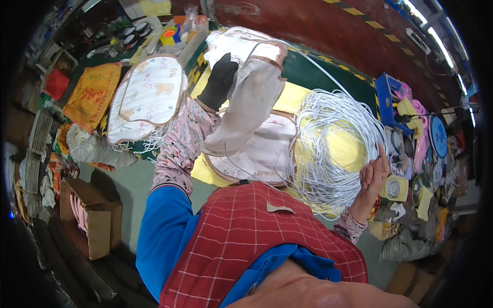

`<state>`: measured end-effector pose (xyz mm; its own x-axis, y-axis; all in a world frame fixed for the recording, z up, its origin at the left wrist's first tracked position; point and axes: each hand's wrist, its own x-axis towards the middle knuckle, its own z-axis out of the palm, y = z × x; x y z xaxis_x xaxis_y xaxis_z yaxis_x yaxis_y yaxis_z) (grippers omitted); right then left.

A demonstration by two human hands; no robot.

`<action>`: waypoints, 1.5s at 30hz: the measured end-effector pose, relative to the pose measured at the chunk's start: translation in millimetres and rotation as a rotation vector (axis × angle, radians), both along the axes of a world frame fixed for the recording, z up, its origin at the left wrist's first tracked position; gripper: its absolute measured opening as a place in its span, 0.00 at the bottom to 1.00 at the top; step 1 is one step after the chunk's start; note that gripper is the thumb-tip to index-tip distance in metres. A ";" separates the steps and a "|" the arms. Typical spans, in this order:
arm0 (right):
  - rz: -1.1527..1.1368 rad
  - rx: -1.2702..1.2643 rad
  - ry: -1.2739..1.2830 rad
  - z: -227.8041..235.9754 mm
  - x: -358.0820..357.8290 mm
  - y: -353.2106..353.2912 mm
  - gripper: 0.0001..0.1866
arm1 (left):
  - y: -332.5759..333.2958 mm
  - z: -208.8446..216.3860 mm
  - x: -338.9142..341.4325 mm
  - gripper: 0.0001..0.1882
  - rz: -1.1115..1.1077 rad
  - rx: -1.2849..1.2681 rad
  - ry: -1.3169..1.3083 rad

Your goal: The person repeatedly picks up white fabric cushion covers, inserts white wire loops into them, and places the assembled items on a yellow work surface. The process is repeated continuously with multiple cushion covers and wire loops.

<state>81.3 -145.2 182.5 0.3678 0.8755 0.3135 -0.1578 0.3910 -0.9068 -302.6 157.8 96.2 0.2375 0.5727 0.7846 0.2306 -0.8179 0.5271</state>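
Note:
My left hand (221,82), in a black glove, is closed on the edge of a pale fabric panel (251,105) with brown binding, which hangs raised and folded over the table. A white cord (321,66) arches from the top of this panel to a big loose coil of white cord (313,143) on the right. Beside the coil's right rim is my bare right hand (376,172), index finger stretched up, the others loosely bent, nothing visible in it. Under the raised panel lies another printed fabric panel (257,149), and a further one (239,43) rests at the back.
On the left sits a stack of printed oval panels (151,90) beside an orange cloth bag (92,95). A blue crate (387,102) and pink items (421,138) crowd the right side. Yellow sheets (295,97) cover part of the table. An open cardboard box (102,226) stands lower left.

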 end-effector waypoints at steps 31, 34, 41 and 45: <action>0.097 0.065 -0.933 53.7 -80.5 44.2 0.14 | -99.6 126.3 -8.8 0.20 0.075 0.287 0.112; 0.328 -0.068 -0.843 29.6 -92.1 59.7 0.14 | -107.9 116.4 16.0 0.15 0.224 0.211 0.393; 0.073 -0.269 -0.775 27.5 -52.7 50.8 0.10 | -85.5 133.6 -24.6 0.19 0.214 -0.209 0.283; 0.229 -0.348 -0.510 27.5 -96.5 69.0 0.08 | -116.9 110.5 16.3 0.18 -0.002 -0.138 0.506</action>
<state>-15.3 -76.3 210.0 0.0404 0.9957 0.0836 0.2809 0.0689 -0.9573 -286.3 41.0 206.8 0.5688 0.6618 0.4884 0.4829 -0.7494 0.4531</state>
